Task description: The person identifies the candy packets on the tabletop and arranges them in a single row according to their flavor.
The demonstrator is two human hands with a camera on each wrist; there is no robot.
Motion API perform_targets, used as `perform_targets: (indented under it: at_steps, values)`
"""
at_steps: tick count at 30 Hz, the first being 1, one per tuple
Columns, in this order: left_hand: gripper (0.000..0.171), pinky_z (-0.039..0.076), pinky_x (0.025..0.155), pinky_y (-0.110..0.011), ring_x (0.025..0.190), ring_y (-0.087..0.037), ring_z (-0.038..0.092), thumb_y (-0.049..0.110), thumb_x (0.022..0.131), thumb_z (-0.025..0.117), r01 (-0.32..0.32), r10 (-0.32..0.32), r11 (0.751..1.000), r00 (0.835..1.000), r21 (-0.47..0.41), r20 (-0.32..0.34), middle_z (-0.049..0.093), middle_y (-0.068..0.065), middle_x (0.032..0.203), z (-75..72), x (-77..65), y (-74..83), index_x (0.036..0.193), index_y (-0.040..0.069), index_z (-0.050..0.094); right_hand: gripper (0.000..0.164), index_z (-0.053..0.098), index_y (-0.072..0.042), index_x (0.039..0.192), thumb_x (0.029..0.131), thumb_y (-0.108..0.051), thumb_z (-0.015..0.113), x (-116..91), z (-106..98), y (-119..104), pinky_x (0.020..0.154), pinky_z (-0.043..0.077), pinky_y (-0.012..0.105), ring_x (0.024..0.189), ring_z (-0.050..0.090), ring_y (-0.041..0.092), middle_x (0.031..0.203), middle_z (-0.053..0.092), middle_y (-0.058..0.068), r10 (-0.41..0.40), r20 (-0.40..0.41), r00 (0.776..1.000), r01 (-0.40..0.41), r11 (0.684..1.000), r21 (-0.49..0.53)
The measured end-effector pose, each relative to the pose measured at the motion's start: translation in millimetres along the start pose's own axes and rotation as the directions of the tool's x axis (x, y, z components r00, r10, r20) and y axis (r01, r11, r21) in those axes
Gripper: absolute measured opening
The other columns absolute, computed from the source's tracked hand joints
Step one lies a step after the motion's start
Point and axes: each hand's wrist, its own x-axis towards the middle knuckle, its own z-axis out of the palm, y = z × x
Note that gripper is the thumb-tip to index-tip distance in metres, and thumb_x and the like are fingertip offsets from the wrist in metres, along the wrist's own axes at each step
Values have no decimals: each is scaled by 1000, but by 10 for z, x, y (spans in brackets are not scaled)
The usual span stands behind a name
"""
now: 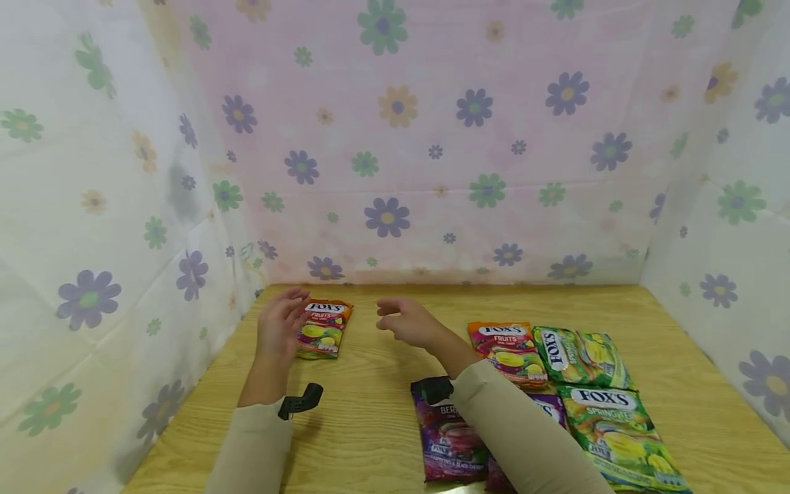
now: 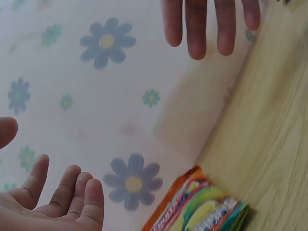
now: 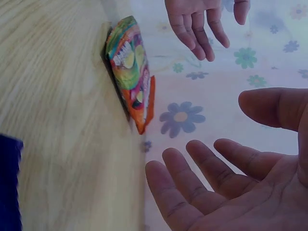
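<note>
In the head view, the left hand (image 1: 280,329), fingers relaxed and apart, hides the left edge of an orange candy bag (image 1: 326,336) at its three o'clock; contact is unclear. The right hand (image 1: 409,321), loosely spread, has that bag at nine o'clock. From four to five o'clock on the counter (image 1: 358,418), a sleeve (image 1: 518,429) partly covers two purple bags (image 1: 447,436).
</note>
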Motion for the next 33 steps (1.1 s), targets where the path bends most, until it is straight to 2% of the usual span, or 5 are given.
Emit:
perform_targets:
  at_steps: [7,16,23,26,33]
  values:
    - [25,53,100,-29,110,-16,62,5,106,46,-53,49,997,995,49,87,66,-1,116,213,-74,-10,128,1,58,53,49,-16,154,104,-28,61,-142,-168,-1,104,55,50,128,62,29,148,57,9,-46,-7,999,46,998,-32]
    - [36,45,115,-41,124,-17,55,6,104,51,-85,35,952,985,294,172,56,-5,131,512,-122,-55,139,0,53,52,50,-21,153,102,-24,64,-378,-346,10,101,57,47,130,60,30,151,53,7,-56,-72,996,57,998,3]
    - [44,50,102,-20,131,-22,51,2,102,55,-167,64,927,953,337,295,52,-14,143,786,-236,-122,145,2,51,51,50,-20,153,104,-20,62,-642,-477,8,100,57,47,127,63,31,150,55,10,-74,-44,996,73,997,-18]
    - [45,50,100,-17,134,-24,50,4,100,59,-198,75,912,942,360,327,52,-14,143,913,-282,-159,144,4,52,50,50,-19,152,104,-21,61,-739,-550,19,100,57,47,127,63,31,149,55,11,-82,-60,995,79,996,-44]
    - [43,47,113,-44,135,-31,52,9,99,62,-199,47,880,940,432,338,55,-12,141,1181,-364,-227,142,9,57,51,49,-22,152,104,-28,63,-948,-789,45,99,58,48,128,63,30,150,54,8,-69,-104,992,51,984,-172]
